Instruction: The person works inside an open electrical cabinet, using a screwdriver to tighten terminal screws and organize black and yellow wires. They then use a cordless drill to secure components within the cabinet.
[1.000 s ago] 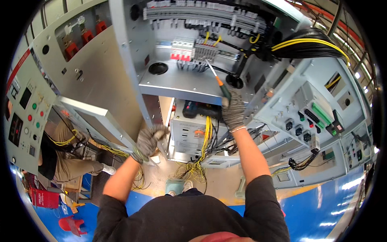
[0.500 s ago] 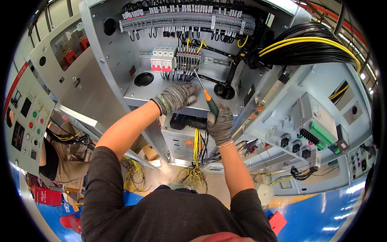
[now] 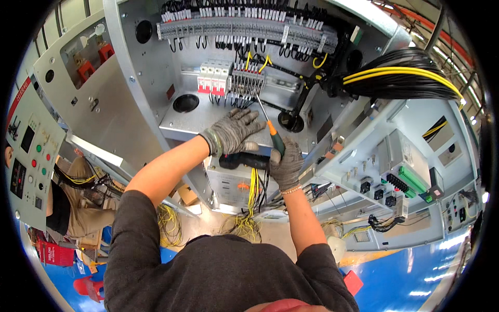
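Note:
My right hand [image 3: 287, 165], in a grey knit glove, is closed round the green and orange handle of a screwdriver [image 3: 275, 134]. Its thin shaft slants up and left, with the tip at the lower right edge of a small terminal block [image 3: 247, 82]. Whether the tip sits in a screw is too small to tell. My left hand [image 3: 234, 132], gloved the same way, is held with its fingers stretched out just below the block, over the cabinet's metal ledge [image 3: 208, 115]. It holds nothing. Left of the block sit white circuit breakers [image 3: 213, 78] with red lower parts.
Above runs a long grey terminal strip [image 3: 244, 28] with many wires. A thick black cable bundle [image 3: 395, 75] hangs at the right. Below my hands lies a black power tool [image 3: 241, 160] on a box. An open door with components [image 3: 403, 161] stands right; a person [image 3: 78, 203] is at left.
My left hand's fingers have spread apart from a more bunched pose. The screwdriver stays in my right hand, its tip still at the terminal block. The whole view has shifted slightly.

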Available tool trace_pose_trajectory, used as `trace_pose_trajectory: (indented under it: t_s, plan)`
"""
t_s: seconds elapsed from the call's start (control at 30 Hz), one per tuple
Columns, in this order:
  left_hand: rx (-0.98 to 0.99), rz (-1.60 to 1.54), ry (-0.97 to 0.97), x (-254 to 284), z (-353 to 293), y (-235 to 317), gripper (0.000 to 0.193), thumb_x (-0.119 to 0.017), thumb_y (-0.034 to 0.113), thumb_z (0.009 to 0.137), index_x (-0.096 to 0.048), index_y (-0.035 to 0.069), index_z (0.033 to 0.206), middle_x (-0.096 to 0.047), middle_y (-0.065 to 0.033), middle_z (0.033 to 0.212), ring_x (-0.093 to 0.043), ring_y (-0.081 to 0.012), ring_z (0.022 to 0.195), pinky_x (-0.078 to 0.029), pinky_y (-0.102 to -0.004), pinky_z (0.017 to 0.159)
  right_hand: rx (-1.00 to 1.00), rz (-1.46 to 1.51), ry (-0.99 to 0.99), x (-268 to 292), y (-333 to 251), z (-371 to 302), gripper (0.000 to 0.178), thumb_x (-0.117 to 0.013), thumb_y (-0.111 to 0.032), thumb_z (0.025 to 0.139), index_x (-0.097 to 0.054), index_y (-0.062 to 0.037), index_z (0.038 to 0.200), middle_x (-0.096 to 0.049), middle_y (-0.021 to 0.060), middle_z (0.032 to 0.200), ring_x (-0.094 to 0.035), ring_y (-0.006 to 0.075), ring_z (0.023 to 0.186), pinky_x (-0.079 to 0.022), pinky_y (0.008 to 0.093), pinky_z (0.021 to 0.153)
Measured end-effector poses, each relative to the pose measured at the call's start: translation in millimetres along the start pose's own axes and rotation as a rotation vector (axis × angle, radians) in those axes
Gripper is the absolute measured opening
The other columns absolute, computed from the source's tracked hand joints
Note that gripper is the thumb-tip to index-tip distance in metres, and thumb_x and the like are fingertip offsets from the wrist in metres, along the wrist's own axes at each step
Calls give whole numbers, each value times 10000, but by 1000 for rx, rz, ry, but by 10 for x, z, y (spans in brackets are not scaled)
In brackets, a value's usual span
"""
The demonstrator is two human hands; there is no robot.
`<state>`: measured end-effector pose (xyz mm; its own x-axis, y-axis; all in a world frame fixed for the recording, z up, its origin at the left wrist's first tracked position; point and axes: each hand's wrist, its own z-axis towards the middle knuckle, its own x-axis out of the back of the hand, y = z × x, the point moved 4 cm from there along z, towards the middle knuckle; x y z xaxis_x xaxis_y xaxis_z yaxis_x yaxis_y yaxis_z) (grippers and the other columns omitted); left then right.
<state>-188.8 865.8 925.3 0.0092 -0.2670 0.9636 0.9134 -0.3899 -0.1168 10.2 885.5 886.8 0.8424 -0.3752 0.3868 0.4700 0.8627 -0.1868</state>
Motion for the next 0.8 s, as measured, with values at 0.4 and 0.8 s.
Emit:
trace_pose_trajectory:
  t_s: [0.4, 0.8]
  plan:
    - [77, -327, 517, 614, -507, 119, 512, -708, 365, 808, -601, 91, 1227, -567, -136, 1284, -534, -352, 1153, -420, -439, 1011, -208, 127, -127, -28, 19, 93, 400, -602, -308, 878, -577, 4, 1126, -622, 229, 1019, -600, 410, 956, -474, 488, 869]
    - [430, -1586, 690, 906, -1230, 537, 511, -509, 423, 976, -498, 36, 1311, -592, -25, 822, -555, -134, 773, -483, -297, 728, 48, 579, -384, 8, -1703, 1118, 465, -625, -306, 883, -505, -35, 1241, -640, 187, 1033, -663, 386, 840, -541, 428, 727]
